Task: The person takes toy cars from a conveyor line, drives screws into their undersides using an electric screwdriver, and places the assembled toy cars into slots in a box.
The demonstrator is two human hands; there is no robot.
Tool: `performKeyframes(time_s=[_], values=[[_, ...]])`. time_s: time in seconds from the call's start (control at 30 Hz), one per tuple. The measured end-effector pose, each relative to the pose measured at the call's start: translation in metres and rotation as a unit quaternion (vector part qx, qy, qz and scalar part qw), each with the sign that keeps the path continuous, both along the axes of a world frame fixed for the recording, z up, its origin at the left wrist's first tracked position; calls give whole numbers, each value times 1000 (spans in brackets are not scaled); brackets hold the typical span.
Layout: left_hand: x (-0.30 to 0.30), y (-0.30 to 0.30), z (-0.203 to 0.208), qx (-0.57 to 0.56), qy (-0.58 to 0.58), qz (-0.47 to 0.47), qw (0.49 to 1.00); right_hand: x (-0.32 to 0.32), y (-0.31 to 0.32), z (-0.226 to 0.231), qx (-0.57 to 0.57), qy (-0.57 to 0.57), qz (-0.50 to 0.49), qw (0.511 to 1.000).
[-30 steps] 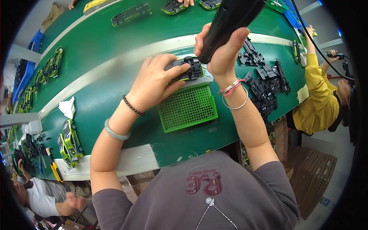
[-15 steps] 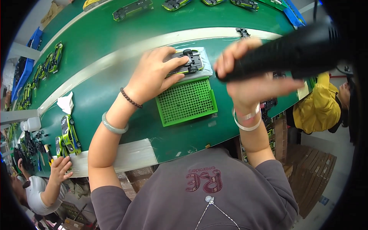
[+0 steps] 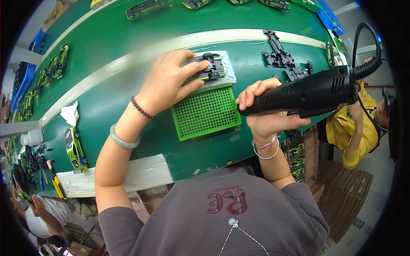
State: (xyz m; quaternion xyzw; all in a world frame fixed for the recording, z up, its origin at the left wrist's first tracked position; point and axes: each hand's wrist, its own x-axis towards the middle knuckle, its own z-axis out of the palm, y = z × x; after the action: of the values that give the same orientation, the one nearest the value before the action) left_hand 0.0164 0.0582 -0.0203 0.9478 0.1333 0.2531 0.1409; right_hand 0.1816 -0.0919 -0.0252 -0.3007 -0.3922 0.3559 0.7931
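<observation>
Hands (image 3: 167, 81) holding upturned toy car (image 3: 218, 68), power tool (image 3: 309, 93)

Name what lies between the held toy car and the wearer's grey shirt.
From held car to grey shirt: the pad's edge, the basket, then tabletop, shown in the head view.

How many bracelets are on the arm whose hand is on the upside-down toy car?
2. On the left arm, a dark beaded bracelet circles the wrist, and a pale green bangle sits farther up the forearm. None seem hidden there.
</observation>
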Motion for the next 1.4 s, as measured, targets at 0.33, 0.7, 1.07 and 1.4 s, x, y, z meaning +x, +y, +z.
performKeyframes(time_s=[0.33,0.7,1.07,1.4], values=[[-1,1,-1,-1,2,-2,1000,-6,1,-6,7,-17,-6,1000],[-7,2,5,-13,22,-9,1000,-14,1,5,-90,-38,-42,994],[-59,35,24,-122,173,8,977,-10,5,19,-24,-51,-23,998],[-55,51,12,-141,111,-45,983,-75,101,75,-2,-113,77,991]])
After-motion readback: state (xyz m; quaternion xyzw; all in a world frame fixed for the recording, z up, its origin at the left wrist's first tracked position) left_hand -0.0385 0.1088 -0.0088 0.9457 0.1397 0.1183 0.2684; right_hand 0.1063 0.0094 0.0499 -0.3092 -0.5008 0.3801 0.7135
